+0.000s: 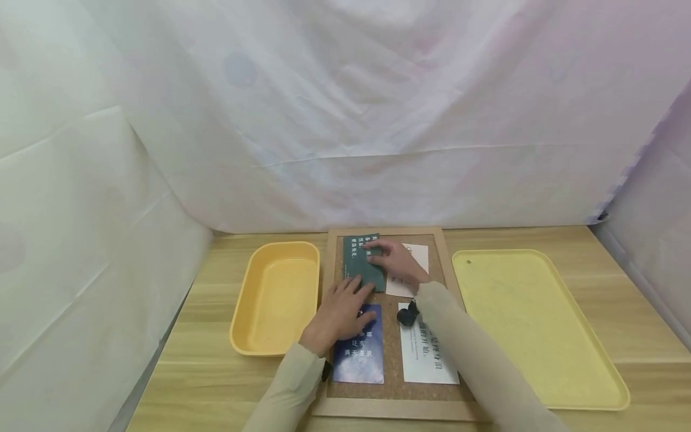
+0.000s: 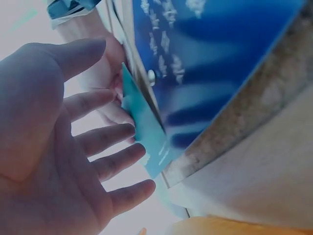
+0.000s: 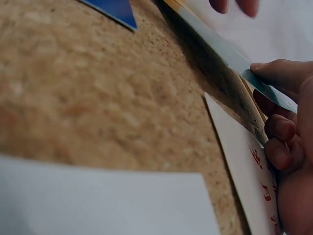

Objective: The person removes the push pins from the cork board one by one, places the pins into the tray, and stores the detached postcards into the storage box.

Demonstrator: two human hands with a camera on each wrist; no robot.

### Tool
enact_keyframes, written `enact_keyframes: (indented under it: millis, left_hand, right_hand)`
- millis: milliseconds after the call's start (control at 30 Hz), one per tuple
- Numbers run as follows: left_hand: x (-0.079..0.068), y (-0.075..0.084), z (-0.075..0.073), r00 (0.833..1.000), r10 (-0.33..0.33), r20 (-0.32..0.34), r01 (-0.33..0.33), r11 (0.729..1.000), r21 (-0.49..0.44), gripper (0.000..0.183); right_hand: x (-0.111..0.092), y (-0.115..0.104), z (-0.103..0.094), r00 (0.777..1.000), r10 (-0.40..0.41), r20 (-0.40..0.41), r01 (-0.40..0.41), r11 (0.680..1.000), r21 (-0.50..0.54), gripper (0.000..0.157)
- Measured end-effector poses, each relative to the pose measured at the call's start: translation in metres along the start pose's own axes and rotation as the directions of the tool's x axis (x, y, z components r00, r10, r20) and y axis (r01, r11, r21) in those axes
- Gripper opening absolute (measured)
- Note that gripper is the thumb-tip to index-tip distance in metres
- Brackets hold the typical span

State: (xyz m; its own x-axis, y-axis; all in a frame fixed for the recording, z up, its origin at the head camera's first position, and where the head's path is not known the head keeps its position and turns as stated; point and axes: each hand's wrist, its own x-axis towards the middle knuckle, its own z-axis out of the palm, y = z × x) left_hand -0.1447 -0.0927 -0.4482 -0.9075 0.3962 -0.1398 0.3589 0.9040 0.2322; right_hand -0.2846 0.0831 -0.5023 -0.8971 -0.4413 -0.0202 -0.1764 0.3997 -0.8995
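Head view: the right hand (image 1: 396, 261) pinches a green card (image 1: 355, 263) between thumb and finger, just above the far left part of a framed corkboard (image 1: 391, 318); the left hand (image 1: 340, 309) extends its relaxed fingers near the card's lower edge, gripping nothing; a blue card (image 1: 357, 367) lies partly beneath that hand; a yellow tray (image 1: 531, 324) sits right of the board.

left sleeve (image 1: 286, 387): long, pale cream | small black wrist-piece (image 1: 326, 370) | right sleeve (image 1: 466, 351): matching cream | rounded black wrist-piece (image 1: 406, 316)

Wood-grain table (image 1: 205, 375): orange bin (image 1: 278, 300), corkboard (image 1: 392, 354), yellow tray (image 1: 540, 336).
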Motion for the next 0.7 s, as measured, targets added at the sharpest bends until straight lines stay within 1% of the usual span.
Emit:
enact_keyframes:
  millis: [133, 267, 333, 467, 633, 700]
  left_hand:
    - [-0.003, -0.003, -0.006, 0.998, 0.033, -0.047, -0.036, 0.997, -0.063, 0.062]
    - [-0.007, -0.007, -0.015, 0.990, 0.080, -0.114, -0.096, 0.986, -0.137, 0.061]
    - [-0.009, -0.009, -0.019, 0.986, 0.090, -0.139, -0.112, 0.980, -0.165, 0.061]
    - [-0.013, -0.013, -0.030, 0.980, 0.083, -0.178, -0.118, 0.973, -0.200, 0.062]
    - [-0.023, -0.021, -0.045, 0.978, 0.052, -0.202, -0.098, 0.969, -0.228, 0.061]
    - [-0.028, -0.025, -0.050, 0.978, 0.030, -0.206, -0.082, 0.964, -0.251, 0.061]
  right_hand:
    - [0.001, 0.000, 0.000, 1.000, -0.013, -0.007, 0.013, 1.000, -0.022, 0.032]
    - [0.002, 0.002, -0.001, 0.999, -0.039, -0.008, 0.039, 0.999, -0.031, 0.032]
    - [0.001, 0.003, -0.001, 0.999, -0.046, -0.010, 0.046, 0.999, -0.029, 0.032]
    - [-0.001, 0.002, -0.003, 0.999, -0.041, -0.016, 0.041, 0.999, -0.016, 0.032]
    - [0.000, 0.001, -0.001, 1.000, -0.014, -0.015, 0.013, 1.000, -0.012, 0.032]
    - [0.001, 0.001, -0.001, 1.000, -0.014, -0.011, 0.014, 1.000, -0.019, 0.032]
